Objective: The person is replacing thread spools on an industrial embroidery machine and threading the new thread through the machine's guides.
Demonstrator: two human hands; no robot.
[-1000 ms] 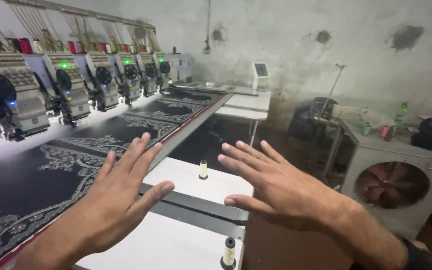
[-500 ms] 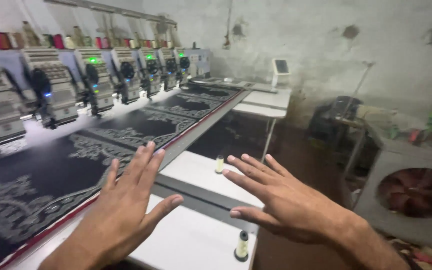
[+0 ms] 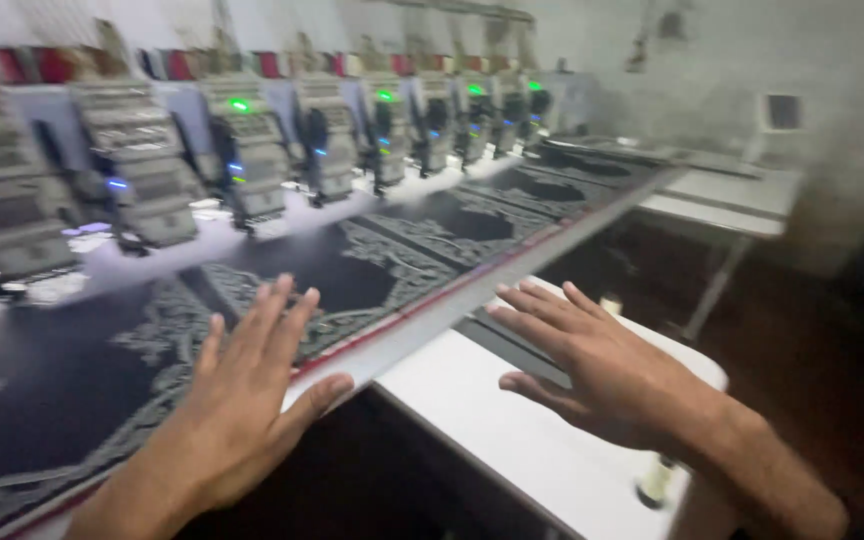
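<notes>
My left hand [image 3: 242, 400] is open with fingers spread, hovering over the near edge of the black embroidered cloth [image 3: 352, 280] stretched on the long machine bed. My right hand [image 3: 602, 370] is open too, palm down, above the white side table [image 3: 492, 410]. Neither hand holds anything. A small pale thread spool [image 3: 655, 480] stands on the white table just below my right wrist. Another small spool [image 3: 610, 303] shows beyond my right fingertips.
A row of embroidery machine heads [image 3: 252, 160] with green lights runs along the back of the bed. A red-and-white frame edge [image 3: 472, 290] borders the cloth. Further white tables [image 3: 722, 195] and a small screen [image 3: 782, 110] stand at right; dark floor lies beyond.
The view has swung left and closer to the machine. My left hand now sits over the cloth edge, and my right hand over the white table; both stay open.
</notes>
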